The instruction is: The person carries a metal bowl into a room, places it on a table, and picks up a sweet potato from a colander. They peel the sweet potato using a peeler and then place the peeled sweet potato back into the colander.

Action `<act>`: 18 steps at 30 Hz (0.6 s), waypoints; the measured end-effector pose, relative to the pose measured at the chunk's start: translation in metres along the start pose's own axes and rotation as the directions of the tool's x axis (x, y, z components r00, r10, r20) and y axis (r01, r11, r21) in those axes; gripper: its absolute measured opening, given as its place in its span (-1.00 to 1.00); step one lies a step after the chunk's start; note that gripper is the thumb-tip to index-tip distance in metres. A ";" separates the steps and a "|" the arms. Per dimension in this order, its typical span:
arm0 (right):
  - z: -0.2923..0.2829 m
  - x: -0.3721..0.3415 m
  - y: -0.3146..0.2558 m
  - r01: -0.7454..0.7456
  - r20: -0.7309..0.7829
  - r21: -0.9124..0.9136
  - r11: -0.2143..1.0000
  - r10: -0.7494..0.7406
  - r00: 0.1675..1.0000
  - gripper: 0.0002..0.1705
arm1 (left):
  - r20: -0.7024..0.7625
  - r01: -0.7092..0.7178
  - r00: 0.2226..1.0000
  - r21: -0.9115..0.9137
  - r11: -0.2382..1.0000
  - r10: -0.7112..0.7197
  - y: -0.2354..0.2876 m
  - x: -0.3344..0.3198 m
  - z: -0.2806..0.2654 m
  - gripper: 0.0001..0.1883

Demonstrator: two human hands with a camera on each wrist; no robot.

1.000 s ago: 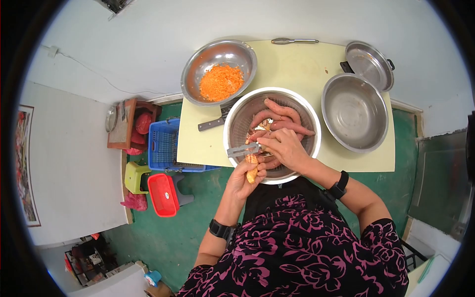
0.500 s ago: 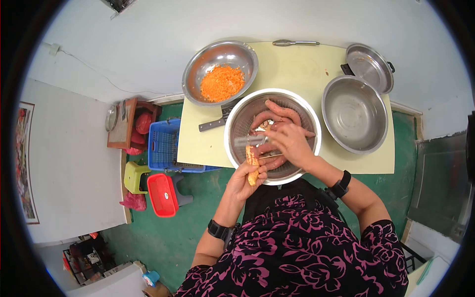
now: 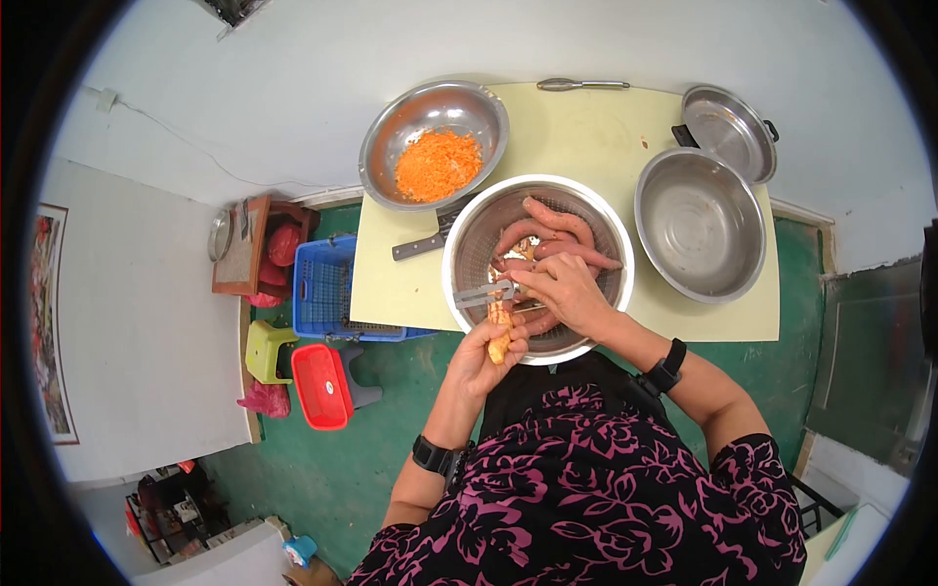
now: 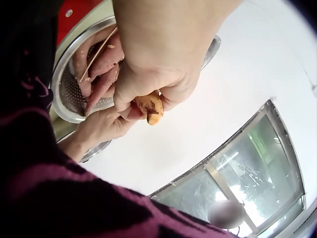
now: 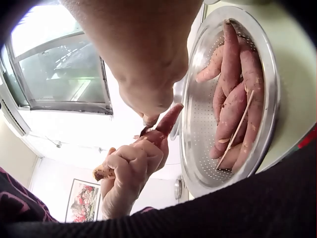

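Observation:
My left hand [image 3: 474, 359] grips a partly peeled sweet potato [image 3: 499, 344] over the near left rim of a perforated colander [image 3: 626, 269]. Its end by my palm is bare yellow with brown spots, seen closely in the left wrist view. The far tip still has pink skin in the right wrist view. In my right hand [image 3: 569, 291] is a metal peeler [image 3: 481, 295], lying across the sweet potato just beyond my left fingers. Several unpeeled sweet potatoes [image 5: 231, 59] lie in the colander, with a thin stick [image 5: 237, 128] on top of them.
A steel bowl of shredded orange food [image 3: 438, 164] stands at the table's back left, with a black-handled knife [image 3: 418, 246] beside it. To the right are a steel basin [image 3: 700, 225] and a lidded-type pan [image 3: 728, 127]. Tongs [image 3: 583, 85] lie along the back edge.
Half a second ago my right hand and the blurred peeler were slightly farther up along the sweet potato. Now they are back closer to my left fingers. My left hand keeps its grip.

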State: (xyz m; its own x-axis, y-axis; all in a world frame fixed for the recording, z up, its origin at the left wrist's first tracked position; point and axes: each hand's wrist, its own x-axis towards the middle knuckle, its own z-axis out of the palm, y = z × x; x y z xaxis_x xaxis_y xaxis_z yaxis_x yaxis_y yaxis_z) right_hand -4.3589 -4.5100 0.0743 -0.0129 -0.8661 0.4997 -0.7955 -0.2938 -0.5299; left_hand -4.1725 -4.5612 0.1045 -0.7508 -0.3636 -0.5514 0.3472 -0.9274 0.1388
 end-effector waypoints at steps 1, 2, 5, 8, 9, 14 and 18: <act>-0.001 0.000 -0.001 -0.002 -0.019 -0.004 1.000 0.002 1.000 -0.60 | -0.006 0.002 1.000 0.001 1.000 -0.002 0.000 0.000 0.000 -0.59; -0.002 0.002 -0.003 -0.003 -0.039 -0.009 1.000 0.003 0.999 -0.61 | -0.011 0.004 1.000 0.003 1.000 -0.004 0.001 0.001 0.000 -0.59; 0.003 -0.001 0.016 -0.100 -0.088 -0.076 0.992 0.094 0.992 -0.66 | 0.025 0.086 0.996 -0.018 0.996 -0.086 0.004 -0.006 0.000 -0.62; -0.005 -0.005 0.030 -0.273 -0.067 -0.064 0.960 0.269 0.961 -0.73 | 0.044 0.047 0.998 0.040 0.998 -0.049 0.003 -0.013 0.008 -0.62; -0.008 -0.004 0.028 -0.308 -0.056 -0.035 0.951 0.306 0.950 -0.73 | 0.045 0.006 0.999 0.072 0.997 -0.009 0.003 -0.014 0.011 -0.62; 0.003 0.005 -0.001 -0.109 -0.088 -0.008 0.994 0.108 0.990 -0.69 | 0.145 0.013 0.989 0.147 0.989 -0.034 0.004 -0.007 0.012 -0.59; 0.004 0.006 -0.007 -0.127 -0.100 -0.003 0.992 0.126 0.987 -0.68 | 0.145 0.011 0.989 0.141 0.990 -0.032 0.002 -0.007 0.015 -0.57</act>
State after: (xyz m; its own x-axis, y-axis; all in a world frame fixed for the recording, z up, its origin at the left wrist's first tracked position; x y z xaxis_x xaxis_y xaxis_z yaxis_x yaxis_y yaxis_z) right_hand -4.3511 -4.5146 0.0776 -0.1736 -0.8512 0.4953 -0.7891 -0.1807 -0.5871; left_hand -4.1749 -4.5621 0.1215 -0.8349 -0.3427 -0.4306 0.2560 -0.9345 0.2473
